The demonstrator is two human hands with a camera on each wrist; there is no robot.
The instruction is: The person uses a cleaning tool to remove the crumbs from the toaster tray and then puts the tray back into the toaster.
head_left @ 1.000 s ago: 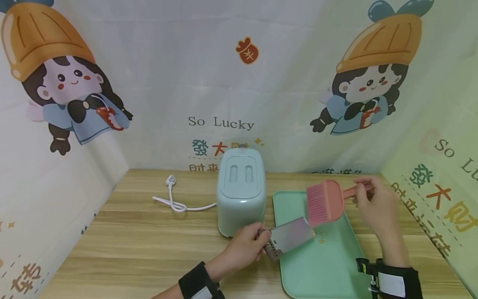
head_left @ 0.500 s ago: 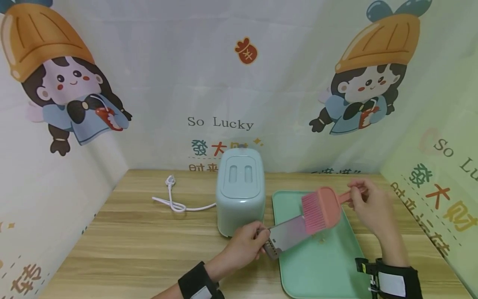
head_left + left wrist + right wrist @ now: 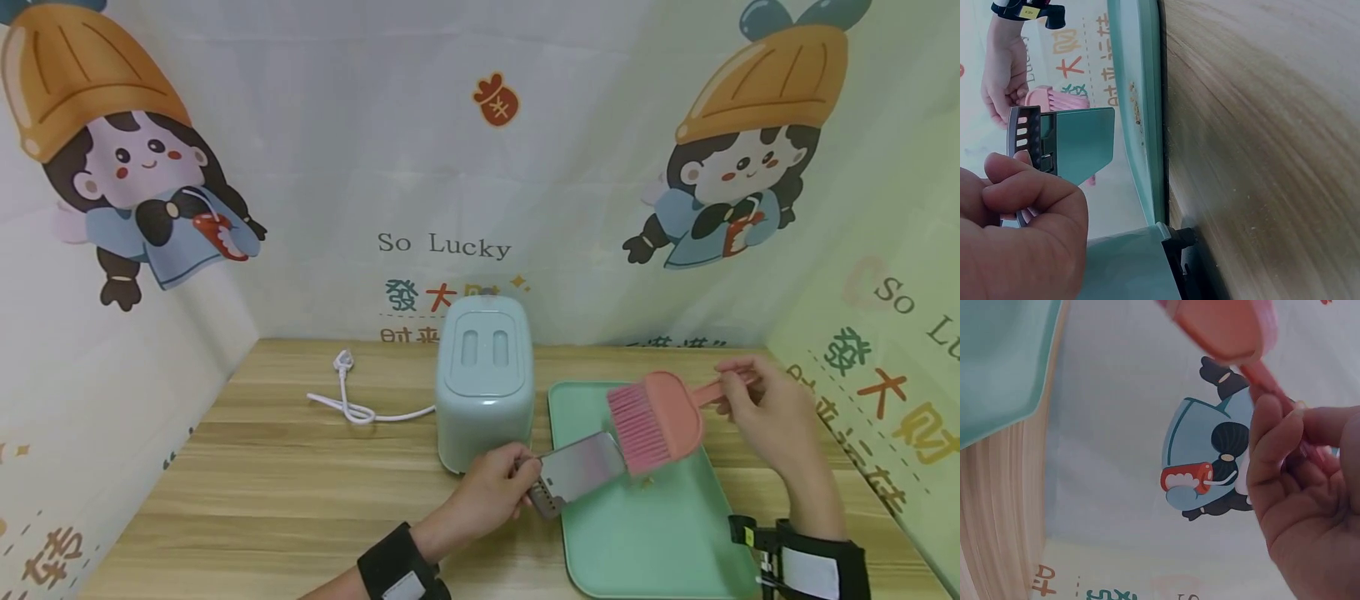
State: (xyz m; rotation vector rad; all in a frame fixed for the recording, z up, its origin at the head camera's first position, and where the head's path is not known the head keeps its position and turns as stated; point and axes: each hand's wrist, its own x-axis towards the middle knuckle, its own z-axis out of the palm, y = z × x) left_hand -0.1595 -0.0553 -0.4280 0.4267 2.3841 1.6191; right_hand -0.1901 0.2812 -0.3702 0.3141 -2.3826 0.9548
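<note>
My left hand pinches the dark slotted end of a flat metal crumb tray, which tilts over a green tray. My right hand holds a pink brush by its thin handle. The bristles lie right at the crumb tray's far edge and overlap it in the head view. Small crumbs lie on the green tray beneath. Just behind my left hand stands a pale green toaster, its lid on.
A white power cord with its plug lies on the wooden table left of the toaster. Printed cloth with cartoon figures hangs behind the table and along both sides.
The brush has swept left onto the crumb tray, then back right and toward the front, off its far end. My left hand and the crumb tray have barely moved.
</note>
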